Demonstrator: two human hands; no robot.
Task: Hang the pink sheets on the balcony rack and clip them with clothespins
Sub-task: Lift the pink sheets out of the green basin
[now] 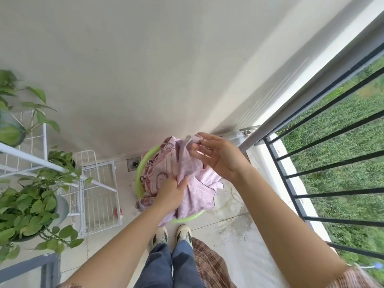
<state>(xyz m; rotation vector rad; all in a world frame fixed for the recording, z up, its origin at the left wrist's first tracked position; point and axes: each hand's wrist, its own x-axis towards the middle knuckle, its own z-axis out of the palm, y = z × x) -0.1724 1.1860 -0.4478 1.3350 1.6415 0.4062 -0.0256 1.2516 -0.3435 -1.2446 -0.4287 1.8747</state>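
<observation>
Crumpled pale pink sheets (187,163), partly printed with darker round flowers, are heaped in a round green basin (143,163) on the pale tiled balcony floor (239,235) beside a white wall (145,69). The left hand (171,194) curls its fingers around the lower folds; the right hand (218,159) pinches the raised top fold between thumb and fingertips. A black railing (311,163) stands right, a white wire rack (99,194) and potted plants (27,208) left.

A: What stands ahead?
B: A plain cream plaster wall (145,59), with a pale tiled floor (239,235) and a square metal drain (134,164) at its foot.
A: And the sides?
B: Black metal railing bars (332,134) on the right, green grass (342,163) beyond them. Leafy green potted plants (27,204) on the left. Soft daylight.
</observation>
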